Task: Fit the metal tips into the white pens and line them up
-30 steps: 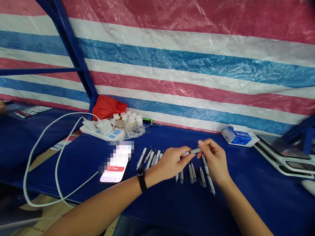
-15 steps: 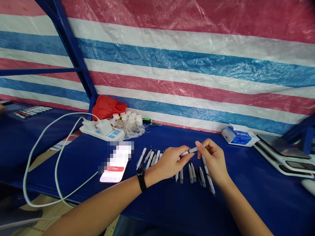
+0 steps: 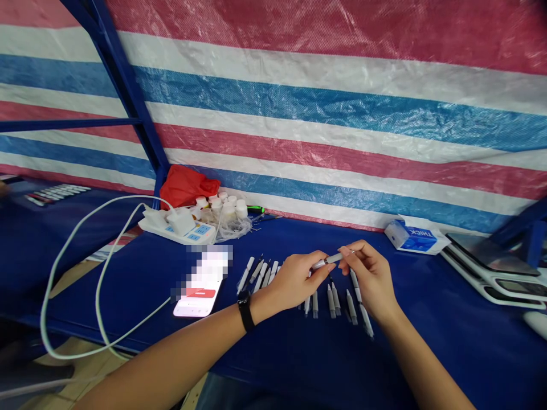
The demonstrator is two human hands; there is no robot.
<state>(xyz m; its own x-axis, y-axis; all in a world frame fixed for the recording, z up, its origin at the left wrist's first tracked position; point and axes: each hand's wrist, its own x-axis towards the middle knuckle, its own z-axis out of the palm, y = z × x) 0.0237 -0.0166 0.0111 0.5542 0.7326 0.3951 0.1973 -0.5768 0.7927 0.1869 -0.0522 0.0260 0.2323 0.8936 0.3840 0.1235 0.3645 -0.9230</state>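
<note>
A white and grey pen (image 3: 332, 259) is held between both hands above the blue table. My left hand (image 3: 299, 277), with a black watch on its wrist, grips the pen's left part. The fingers of my right hand (image 3: 366, 273) are pinched on its right end. White capped pens (image 3: 245, 273) lie in a row left of and partly behind my left hand. Several grey pen parts (image 3: 331, 300) rest below the hands, and a longer white pen (image 3: 365, 320) lies beside my right wrist.
A lit phone (image 3: 203, 285) lies left, near a power strip (image 3: 199, 232) with a looping white cable. Behind are white-capped bottles (image 3: 229, 208) and a red bag (image 3: 186, 185). A blue-white box (image 3: 414, 236) and scales (image 3: 504, 279) stand right.
The pen between my fingers has shifted very slightly, and my right fingertips have moved a little along with it. Everything else on the table is the same.
</note>
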